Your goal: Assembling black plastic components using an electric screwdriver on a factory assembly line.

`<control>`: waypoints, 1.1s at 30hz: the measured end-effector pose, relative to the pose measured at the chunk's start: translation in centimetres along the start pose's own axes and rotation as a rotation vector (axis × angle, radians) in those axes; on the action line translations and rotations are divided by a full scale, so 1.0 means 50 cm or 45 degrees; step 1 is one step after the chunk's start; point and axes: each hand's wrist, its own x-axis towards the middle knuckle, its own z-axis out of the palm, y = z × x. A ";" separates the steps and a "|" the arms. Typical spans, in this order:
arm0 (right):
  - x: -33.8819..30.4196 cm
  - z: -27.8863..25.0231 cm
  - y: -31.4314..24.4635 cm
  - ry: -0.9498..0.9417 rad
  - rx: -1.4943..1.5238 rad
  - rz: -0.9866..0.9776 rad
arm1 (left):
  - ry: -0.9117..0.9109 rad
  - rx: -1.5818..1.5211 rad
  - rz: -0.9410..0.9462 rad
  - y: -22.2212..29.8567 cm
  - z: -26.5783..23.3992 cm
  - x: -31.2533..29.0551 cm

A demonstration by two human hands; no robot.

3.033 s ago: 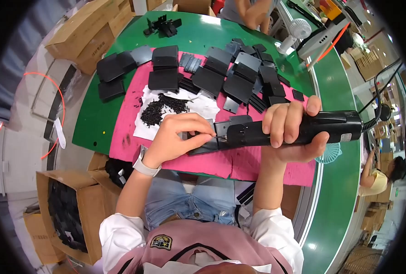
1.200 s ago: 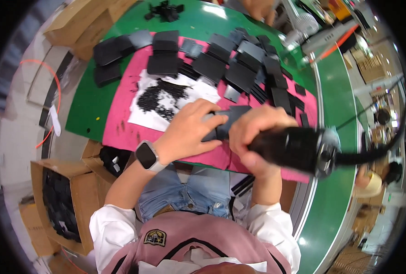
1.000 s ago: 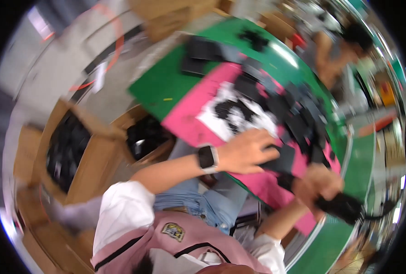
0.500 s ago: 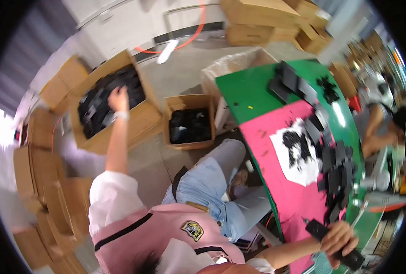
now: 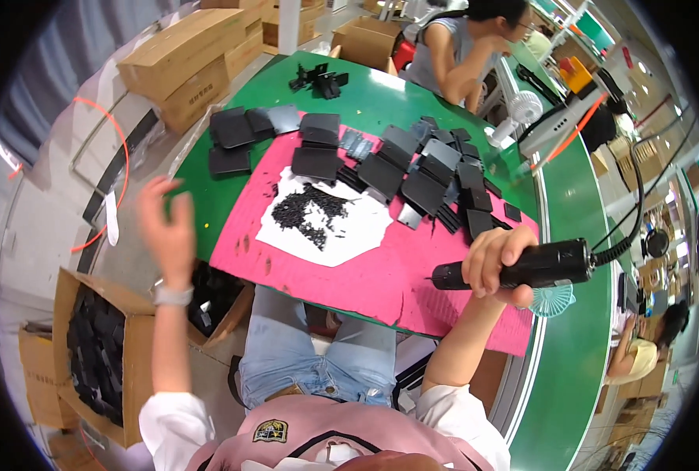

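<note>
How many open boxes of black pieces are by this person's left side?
2: a large box at the lower left, and a smaller box to its right, partly hidden by the table. More may be hidden underneath.

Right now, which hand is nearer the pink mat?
Right. The right hand, gripping the black electric screwdriver, is over the right side of the pink mat; the left hand, blurred, is off beyond the mat's left edge.
</note>
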 end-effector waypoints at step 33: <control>0.019 0.044 -0.066 -0.397 0.339 -0.226 | -1.201 -0.562 0.788 0.282 0.167 -0.114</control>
